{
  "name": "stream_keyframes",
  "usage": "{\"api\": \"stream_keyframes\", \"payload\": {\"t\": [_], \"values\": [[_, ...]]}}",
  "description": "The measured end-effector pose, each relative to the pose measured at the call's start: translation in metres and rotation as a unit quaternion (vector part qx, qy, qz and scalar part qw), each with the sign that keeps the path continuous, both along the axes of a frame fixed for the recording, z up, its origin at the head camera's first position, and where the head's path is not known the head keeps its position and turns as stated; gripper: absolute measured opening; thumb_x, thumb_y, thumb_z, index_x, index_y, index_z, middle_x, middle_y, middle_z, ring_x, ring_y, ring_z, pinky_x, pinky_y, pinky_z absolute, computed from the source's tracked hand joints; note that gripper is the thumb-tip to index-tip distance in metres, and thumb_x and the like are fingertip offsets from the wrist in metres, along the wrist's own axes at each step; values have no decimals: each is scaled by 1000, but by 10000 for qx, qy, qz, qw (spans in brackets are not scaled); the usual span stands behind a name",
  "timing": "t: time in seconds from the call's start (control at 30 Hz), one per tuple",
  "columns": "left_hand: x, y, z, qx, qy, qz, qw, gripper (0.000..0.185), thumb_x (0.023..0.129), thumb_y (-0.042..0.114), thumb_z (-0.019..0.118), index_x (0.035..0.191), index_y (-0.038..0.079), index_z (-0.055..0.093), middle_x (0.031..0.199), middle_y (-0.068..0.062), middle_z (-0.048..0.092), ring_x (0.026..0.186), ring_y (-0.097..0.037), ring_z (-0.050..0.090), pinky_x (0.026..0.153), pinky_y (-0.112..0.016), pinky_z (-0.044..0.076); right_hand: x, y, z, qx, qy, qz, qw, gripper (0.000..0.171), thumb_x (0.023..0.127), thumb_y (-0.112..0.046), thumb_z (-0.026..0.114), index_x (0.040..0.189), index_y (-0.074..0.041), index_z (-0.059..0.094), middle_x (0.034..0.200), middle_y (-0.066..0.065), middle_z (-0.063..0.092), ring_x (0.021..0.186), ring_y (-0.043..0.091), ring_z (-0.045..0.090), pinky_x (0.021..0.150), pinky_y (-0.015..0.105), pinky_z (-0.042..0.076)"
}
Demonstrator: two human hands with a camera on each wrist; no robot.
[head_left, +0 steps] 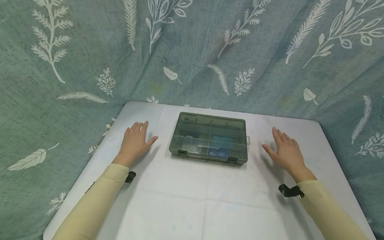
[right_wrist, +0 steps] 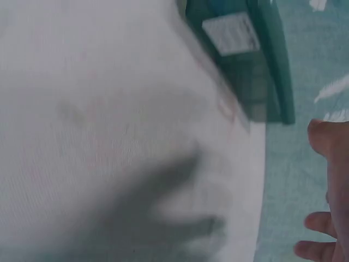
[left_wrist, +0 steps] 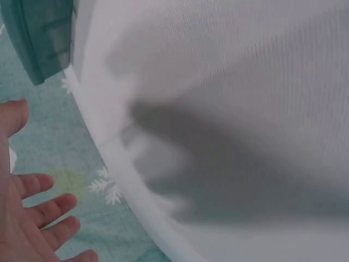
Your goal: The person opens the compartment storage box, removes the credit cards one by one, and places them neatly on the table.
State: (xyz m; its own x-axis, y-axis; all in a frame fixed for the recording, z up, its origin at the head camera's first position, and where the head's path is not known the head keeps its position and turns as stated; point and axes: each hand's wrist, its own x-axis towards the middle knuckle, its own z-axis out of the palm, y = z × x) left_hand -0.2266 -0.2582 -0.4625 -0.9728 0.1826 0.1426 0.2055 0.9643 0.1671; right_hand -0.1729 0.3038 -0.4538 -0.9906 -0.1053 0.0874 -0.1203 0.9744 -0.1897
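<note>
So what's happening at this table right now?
A person sits at a white table with a closed, smoky see-through organizer box in the middle. The left hand and right hand are open, one on each side of the box, touching neither it nor its front latches.

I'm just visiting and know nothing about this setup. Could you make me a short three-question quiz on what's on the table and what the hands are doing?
1. True or false: the clear organizer box has its lid closed.
2. Which hand touches the box? A) left hand B) right hand C) neither
3. Fill in: the box sits on a ____ table, between the two hands.

Key
1. True: the lid lies flat and both front latches look fastened.
2. C: both hands are flat and open, one on each side, apart from the box.
3. White.
</note>
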Motion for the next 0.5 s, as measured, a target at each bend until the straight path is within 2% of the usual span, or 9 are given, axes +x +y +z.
{"api": "stream_keyframes", "payload": {"t": [0.13,0.2,0.3,0.5], "values": [[2,5,1,217,283,-191,9992,69,100,44,62,143,-7,49,141,-29,49,137,-45,40,114,-63,32,7,-10,6,-138,156,259,9994,82,101,-43,61,159,4,26,151,33,42,132,53,44,108,69,36],[4,9,2,362,311,-273,9985,63,100,42,63,136,-8,54,139,-28,51,134,-44,45,112,-61,36,10,-15,8,-241,147,333,9990,78,102,-41,62,157,4,30,147,33,48,127,53,50,104,68,41],[7,15,3,592,197,-307,9976,55,100,41,63,130,-6,57,135,-26,55,128,-43,51,108,-59,42,14,-23,10,-479,-52,347,9982,73,102,-39,62,156,1,35,142,28,54,122,51,54,99,67,46],[14,26,8,1121,-335,-192,9929,47,102,39,62,127,-1,57,130,-24,60,120,-42,57,99,-58,48,20,-41,13,-928,-351,362,9944,60,103,-37,61,149,0,47,130,23,63,115,43,61,90,61,53]]}}
